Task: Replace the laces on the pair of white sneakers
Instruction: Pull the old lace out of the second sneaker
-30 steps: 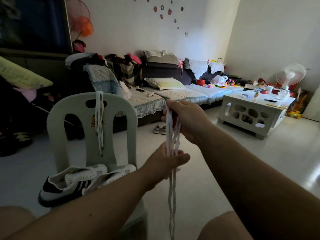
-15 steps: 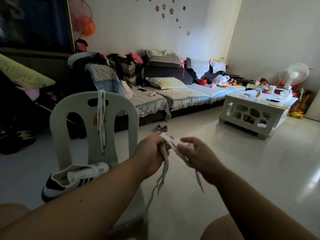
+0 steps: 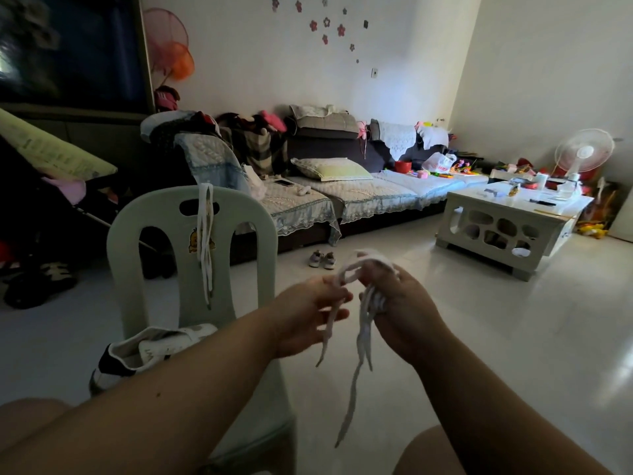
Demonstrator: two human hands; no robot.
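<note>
Two grips on one white lace, left hand pinching, right hand curled round, duck sticker on chair

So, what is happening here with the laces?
A person holds one white lace in both hands. The right hand grips it folded in a bunch, and the left hand pinches a loop of it. A spare lace hangs over the chair back, and a sneaker lies on the seat.

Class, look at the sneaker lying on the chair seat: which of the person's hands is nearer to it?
Left. The left hand holds the lace just right of the sneaker; the right hand grips it farther right.
</note>
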